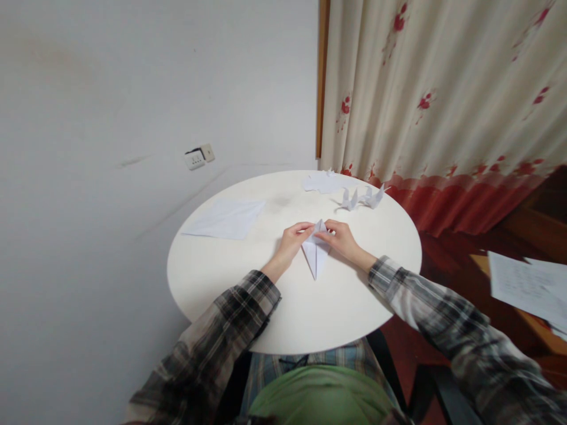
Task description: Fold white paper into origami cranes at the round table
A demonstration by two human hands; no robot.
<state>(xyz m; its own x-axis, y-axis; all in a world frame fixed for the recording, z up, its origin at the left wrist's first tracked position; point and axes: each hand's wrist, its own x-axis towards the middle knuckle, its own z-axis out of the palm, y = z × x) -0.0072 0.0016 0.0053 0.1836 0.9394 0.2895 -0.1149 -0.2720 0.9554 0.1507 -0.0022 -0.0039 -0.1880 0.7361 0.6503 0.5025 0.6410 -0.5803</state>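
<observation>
A white folded paper (316, 257), kite-shaped with a long point toward me and a crease down its middle, lies on the round white table (221, 295). My left hand (295, 239) pinches its upper left edge between thumb and fingers. On the other side my right hand (341, 237) grips its upper right part, the thumb lying across the front. Its upper tip shows between both hands. Beyond my right hand stand two folded paper cranes, one paper crane (348, 200) on the left and another paper crane (373, 196) beside it.
Flat white paper sheets (228, 218) lie at the table's left. More paper (325, 182) with a small folded piece sits at the far edge. A wall with a socket (195, 159) is at left, a flowered curtain (443, 118) behind. Written sheets (527, 286) lie at right.
</observation>
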